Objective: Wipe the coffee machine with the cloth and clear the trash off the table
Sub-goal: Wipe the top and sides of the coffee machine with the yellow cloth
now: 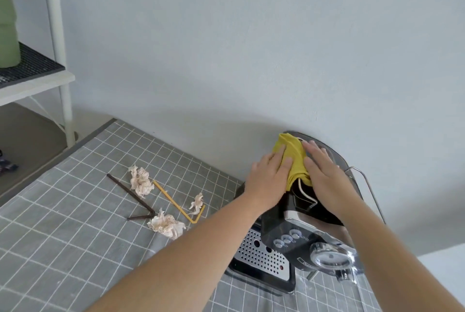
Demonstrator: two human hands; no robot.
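Note:
A black and chrome coffee machine point(297, 238) stands at the table's right, against the wall. A yellow cloth point(294, 158) lies bunched on its top near the back. My left hand point(270, 176) presses flat on the cloth's left side. My right hand point(324, 173) presses on its right side, fingers stretched out. Trash lies on the grey checked tablecloth point(75, 248) to the left: three crumpled paper balls point(141, 181) point(166, 223) point(197, 202), a bent dark straw point(130, 194) and a bent yellow straw point(176, 203).
A white shelf unit point(60, 60) stands at the far left with a green container point(8, 22) on a black mat. A metal wire arm point(364, 181) sticks out on the machine's right. The perforated drip tray point(259, 256) faces me. The wall runs right behind the machine.

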